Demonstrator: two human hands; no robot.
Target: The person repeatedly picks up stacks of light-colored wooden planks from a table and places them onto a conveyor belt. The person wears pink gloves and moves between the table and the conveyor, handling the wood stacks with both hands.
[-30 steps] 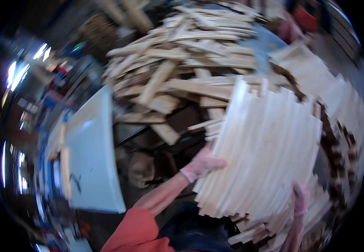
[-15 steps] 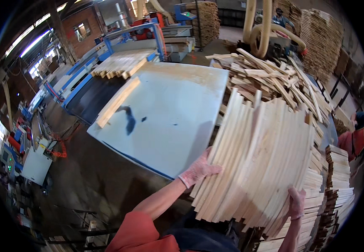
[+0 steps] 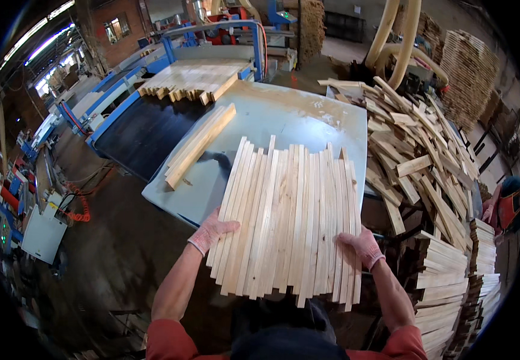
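Note:
A wide row of pale wooden strips [image 3: 281,222], set side by side with uneven ends, is squeezed between my two gloved hands. My left hand [image 3: 214,230] clamps its left edge, with the thumb lying over the top. At the right edge my right hand [image 3: 364,245] presses inward, thumb also on top. The far part of the row lies over the light blue table [image 3: 308,114]; its near end reaches back toward my body. Whether the strips rest on the table cannot be made out. A few separate strips [image 3: 203,144] lie on the table's left part.
Beyond the table, a blue-framed machine [image 3: 212,27] has a row of boards [image 3: 197,78] on its dark belt [image 3: 152,129]. A loose heap of wood pieces [image 3: 416,159] is at the right. Stacked strips [image 3: 443,264] stand nearer, beside another person [image 3: 503,204].
The held row of strips has moved left, from beside the table to over its near part. Both hands have moved with it, and my view has shifted.

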